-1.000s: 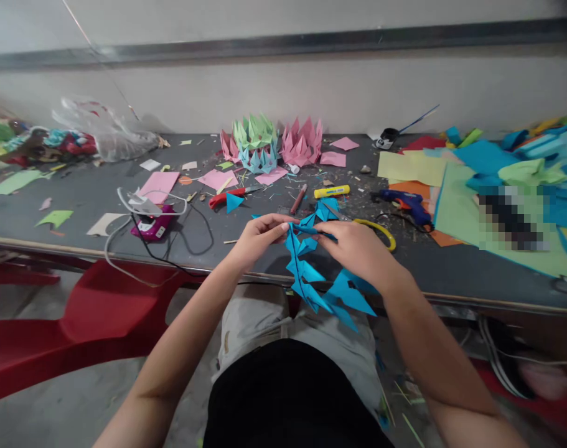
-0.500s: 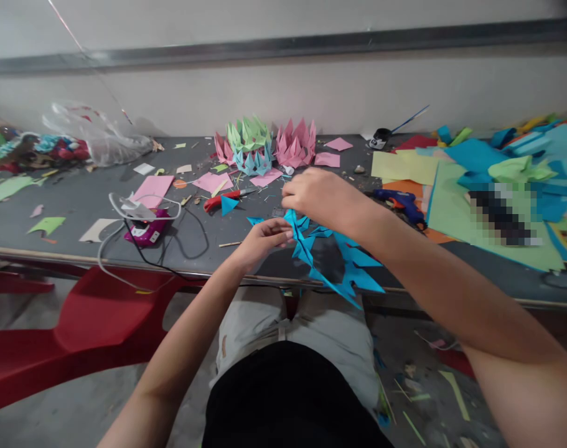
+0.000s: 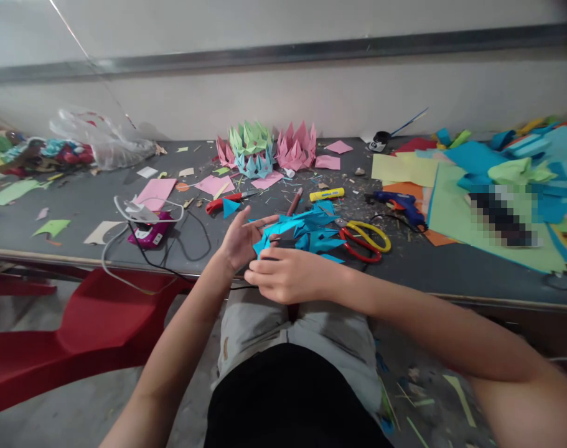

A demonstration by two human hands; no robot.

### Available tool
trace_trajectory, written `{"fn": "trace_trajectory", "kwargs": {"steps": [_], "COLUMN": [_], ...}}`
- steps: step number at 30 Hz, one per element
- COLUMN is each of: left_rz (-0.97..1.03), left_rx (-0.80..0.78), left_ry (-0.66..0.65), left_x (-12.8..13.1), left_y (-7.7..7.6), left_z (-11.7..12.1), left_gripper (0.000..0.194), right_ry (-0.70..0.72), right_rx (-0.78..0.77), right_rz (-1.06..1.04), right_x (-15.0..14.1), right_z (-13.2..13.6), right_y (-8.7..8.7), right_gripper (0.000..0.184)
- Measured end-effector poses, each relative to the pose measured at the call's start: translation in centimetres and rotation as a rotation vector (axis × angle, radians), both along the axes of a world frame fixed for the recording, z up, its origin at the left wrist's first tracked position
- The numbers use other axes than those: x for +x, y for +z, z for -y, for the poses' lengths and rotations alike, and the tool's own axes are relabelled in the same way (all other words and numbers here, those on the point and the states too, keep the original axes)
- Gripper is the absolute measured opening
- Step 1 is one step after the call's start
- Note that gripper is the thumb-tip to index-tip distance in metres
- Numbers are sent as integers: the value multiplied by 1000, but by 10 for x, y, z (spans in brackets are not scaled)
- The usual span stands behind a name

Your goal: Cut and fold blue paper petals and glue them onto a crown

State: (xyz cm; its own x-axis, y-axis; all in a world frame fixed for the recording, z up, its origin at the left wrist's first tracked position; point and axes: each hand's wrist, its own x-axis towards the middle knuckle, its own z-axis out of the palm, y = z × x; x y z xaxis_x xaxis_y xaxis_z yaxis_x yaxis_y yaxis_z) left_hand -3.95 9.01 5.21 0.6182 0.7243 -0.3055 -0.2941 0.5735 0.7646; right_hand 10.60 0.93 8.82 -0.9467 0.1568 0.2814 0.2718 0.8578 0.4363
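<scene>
A blue folded-paper crown (image 3: 311, 229) with pointed tips is held just above the table's near edge, lying on its side. My right hand (image 3: 295, 274) curls its fingers round the crown's near end and hides part of it. To the left, my left hand (image 3: 239, 241) is open with its palm turned up, thumb and fingers apart, the fingers reaching behind the crown's left end. Close to the crown's right side lie scissors (image 3: 365, 241) with one yellow and one red handle.
Finished green (image 3: 251, 138) and pink (image 3: 296, 146) paper crowns stand at the back. A yellow glue stick (image 3: 327, 194), a blue glue gun (image 3: 402, 205), a red cutter (image 3: 223, 202) and a purple power socket (image 3: 150, 230) lie around. Coloured paper sheets (image 3: 404, 169) pile up at right.
The crown, which hung down over the table edge, has been turned onto its side. My right hand came down from above to its near end; my left hand loosened its pinch and spread its fingers.
</scene>
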Motion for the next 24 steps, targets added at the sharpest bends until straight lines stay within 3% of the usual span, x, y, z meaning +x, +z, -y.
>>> {"fn": "trace_trajectory", "kwargs": {"steps": [4, 6, 11, 13, 16, 19, 21, 24], "left_rz": [23, 43, 115, 150, 161, 126, 108, 106], "left_rx": [-34, 11, 120, 172, 236, 257, 253, 232], "left_ry": [-50, -49, -48, -7, 45, 87, 117, 173], "left_x": [6, 9, 4, 0, -4, -5, -5, -5], "left_y": [1, 2, 9, 11, 10, 3, -2, -8], "left_z": [0, 1, 3, 2, 2, 0, -2, -4], "left_gripper": [23, 28, 29, 25, 21, 20, 20, 17], "right_ry": [6, -4, 17, -61, -459, -1091, -1432, -1789], "right_rx": [-125, -147, 7, 32, 51, -52, -101, -284], "right_rz": [-27, -78, -211, -328, -582, -746, -819, -798], "right_x": [1, 3, 21, 39, 82, 139, 178, 227], "right_z": [8, 10, 15, 15, 6, -10, -21, -32], "right_y": [-20, -24, -26, -28, -36, -47, -56, -70], "right_gripper": [36, 34, 26, 23, 21, 27, 31, 40]}}
